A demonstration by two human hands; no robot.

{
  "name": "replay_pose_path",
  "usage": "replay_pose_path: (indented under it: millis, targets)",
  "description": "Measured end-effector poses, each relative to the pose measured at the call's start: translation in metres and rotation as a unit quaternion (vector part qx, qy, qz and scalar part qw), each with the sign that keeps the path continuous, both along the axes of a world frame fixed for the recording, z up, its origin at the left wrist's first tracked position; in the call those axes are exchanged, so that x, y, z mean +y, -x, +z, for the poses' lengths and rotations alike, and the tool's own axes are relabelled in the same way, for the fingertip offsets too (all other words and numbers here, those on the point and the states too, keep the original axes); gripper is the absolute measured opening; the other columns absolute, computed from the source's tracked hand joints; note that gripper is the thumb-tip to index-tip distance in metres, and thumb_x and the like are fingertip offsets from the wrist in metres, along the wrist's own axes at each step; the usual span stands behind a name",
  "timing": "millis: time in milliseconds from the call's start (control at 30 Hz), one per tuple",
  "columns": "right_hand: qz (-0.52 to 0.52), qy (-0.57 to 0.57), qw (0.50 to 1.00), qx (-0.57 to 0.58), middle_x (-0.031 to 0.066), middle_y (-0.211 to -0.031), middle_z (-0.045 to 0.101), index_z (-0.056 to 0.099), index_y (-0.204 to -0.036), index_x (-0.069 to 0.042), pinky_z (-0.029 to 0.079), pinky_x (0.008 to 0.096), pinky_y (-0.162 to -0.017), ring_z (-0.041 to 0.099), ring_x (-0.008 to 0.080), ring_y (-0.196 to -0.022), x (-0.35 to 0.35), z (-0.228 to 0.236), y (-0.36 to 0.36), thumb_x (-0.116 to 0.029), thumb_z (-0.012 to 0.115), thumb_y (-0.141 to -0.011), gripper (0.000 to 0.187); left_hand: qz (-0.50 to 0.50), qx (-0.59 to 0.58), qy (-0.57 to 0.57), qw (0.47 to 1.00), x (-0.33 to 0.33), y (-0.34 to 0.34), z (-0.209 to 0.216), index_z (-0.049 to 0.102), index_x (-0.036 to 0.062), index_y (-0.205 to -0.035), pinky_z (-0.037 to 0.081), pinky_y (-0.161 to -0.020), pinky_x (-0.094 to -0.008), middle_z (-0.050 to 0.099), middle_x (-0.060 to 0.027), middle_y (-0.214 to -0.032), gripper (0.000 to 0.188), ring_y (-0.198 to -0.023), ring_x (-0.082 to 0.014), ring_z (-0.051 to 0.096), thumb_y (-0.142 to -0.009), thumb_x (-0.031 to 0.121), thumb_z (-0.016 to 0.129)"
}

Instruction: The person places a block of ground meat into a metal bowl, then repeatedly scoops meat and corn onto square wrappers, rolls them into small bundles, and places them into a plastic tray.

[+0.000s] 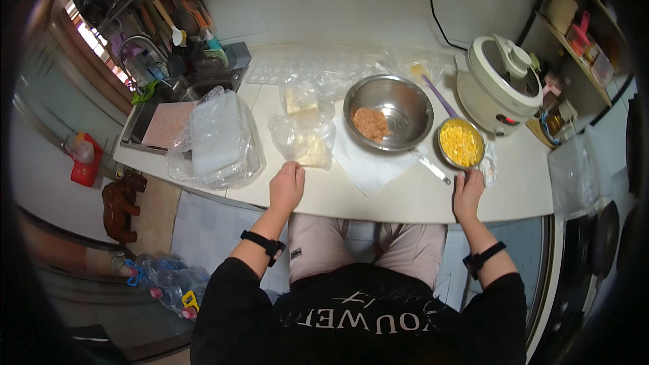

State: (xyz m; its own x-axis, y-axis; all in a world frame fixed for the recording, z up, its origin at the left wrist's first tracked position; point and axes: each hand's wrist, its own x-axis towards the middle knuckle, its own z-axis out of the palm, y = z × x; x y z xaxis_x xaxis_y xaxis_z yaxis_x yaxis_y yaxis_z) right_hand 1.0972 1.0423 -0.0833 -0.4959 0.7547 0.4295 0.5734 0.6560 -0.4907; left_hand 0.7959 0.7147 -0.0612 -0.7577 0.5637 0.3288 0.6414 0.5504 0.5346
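Observation:
My left hand (287, 188) is closed at the near corner of a clear plastic bag (311, 143) with pale contents, its fingertips partly hidden. At the near rim of a small metal bowl of yellow corn kernels (461, 143), my right hand (468, 192) has its fingers pressed together on the edge. A purple handle (439, 96) slants up from behind this bowl. Between my hands stands a large steel bowl (409, 105) with a lump of pinkish minced meat (371, 124) at its left side. White paper (368, 165) lies partly under it, and a flat metal handle (431, 167) juts out beside it.
A white cooker (503, 88) stands at the back right. To the left, a plastic-wrapped stack of pale containers (220, 135) sits by the sink (149, 128) with a pink board. Clear plastic packaging (351, 71) runs along the wall. Plastic bottles (172, 280) lie on the floor.

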Motion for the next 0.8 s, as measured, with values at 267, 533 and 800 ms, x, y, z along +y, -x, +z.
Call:
replay_pose_path:
  millis: [267, 533, 800]
  targets:
    - [0.017, 0.081, 0.994, 0.071, 0.0197, -0.104, 0.052, 0.049, -0.111, 0.004, 0.039, 0.0411, -0.090, 0.050, 0.0343, -0.098, 0.001, 0.001, -0.007, -0.007, 0.047, -0.093, 0.021, -0.018, -0.081, -0.012, 0.997, 0.001, 0.002, 0.050, 0.062, 0.0038, -0.099, 0.050, -0.072, -0.0384, 0.063, -0.0154, -0.091, 0.015, -0.079, -0.0324, 0.062, -0.090, 0.013, 0.055]
    - [-0.004, 0.230, 0.954, 0.192, 0.0008, -0.071, 0.045, 0.051, -0.105, -0.001, 0.035, 0.0228, -0.060, 0.041, 0.0082, -0.066, -0.001, -0.001, -0.007, -0.015, 0.039, -0.102, 0.018, -0.098, -0.139, -0.092, 0.981, 0.080, 0.086, 0.147, 0.062, 0.0016, -0.101, 0.045, -0.062, -0.0251, 0.061, -0.0031, -0.076, 0.016, -0.067, -0.0090, 0.057, -0.093, 0.016, 0.058]
    - [-0.011, 0.252, 0.957, 0.146, 0.0041, -0.074, 0.048, 0.050, -0.105, 0.001, 0.040, 0.0271, -0.064, 0.046, 0.0132, -0.067, -0.003, -0.001, -0.012, -0.014, 0.046, -0.099, 0.017, 0.072, -0.013, 0.030, 0.997, 0.168, 0.269, 0.096, 0.063, 0.0041, -0.108, 0.051, -0.079, -0.0398, 0.068, -0.0159, -0.101, 0.036, -0.092, -0.0326, 0.065, -0.084, 0.030, 0.065]
